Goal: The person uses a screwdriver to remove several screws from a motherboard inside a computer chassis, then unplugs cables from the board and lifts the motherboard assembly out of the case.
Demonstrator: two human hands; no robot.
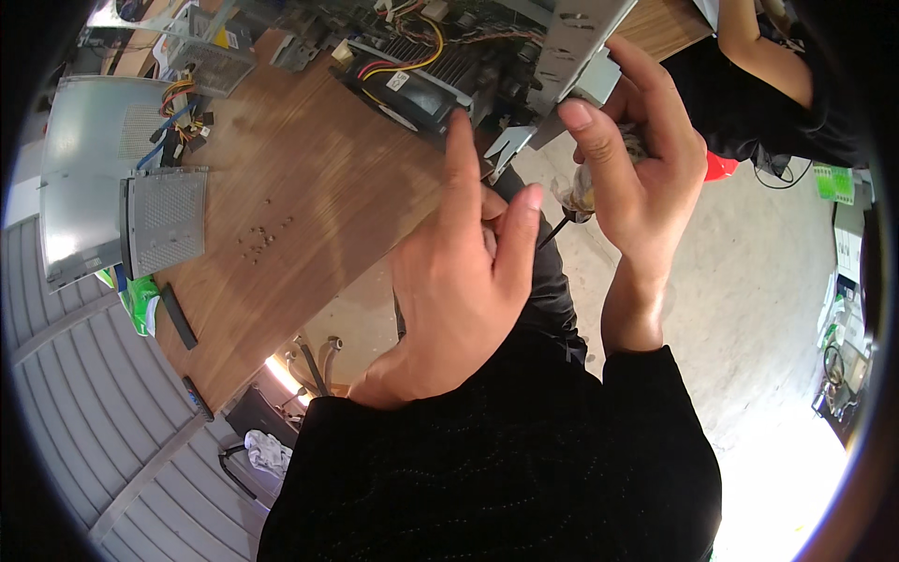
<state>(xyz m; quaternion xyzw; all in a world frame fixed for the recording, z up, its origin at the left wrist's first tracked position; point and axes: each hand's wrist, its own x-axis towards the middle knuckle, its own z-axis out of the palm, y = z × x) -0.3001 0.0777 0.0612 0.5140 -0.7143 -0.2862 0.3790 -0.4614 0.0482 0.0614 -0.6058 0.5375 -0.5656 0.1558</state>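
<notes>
An opened computer chassis lies at the table's upper edge, its metal side strip tilted. My right hand pinches a small silvery metal bracket at that strip between thumb and fingers. Whether the bracket is loose or still fixed to the chassis I cannot tell. With index finger stretched and thumb apart, my left hand reaches to the corner of a black fan beside a finned heatsink. Its other fingers are curled and partly hidden. A bent metal tab sticks out between the two hands.
Several small screws lie scattered on the wooden table. A metal side panel, a perforated drive cage and coloured cables sit at the left. A black strip rests near the edge. Another person's arm shows upper right.
</notes>
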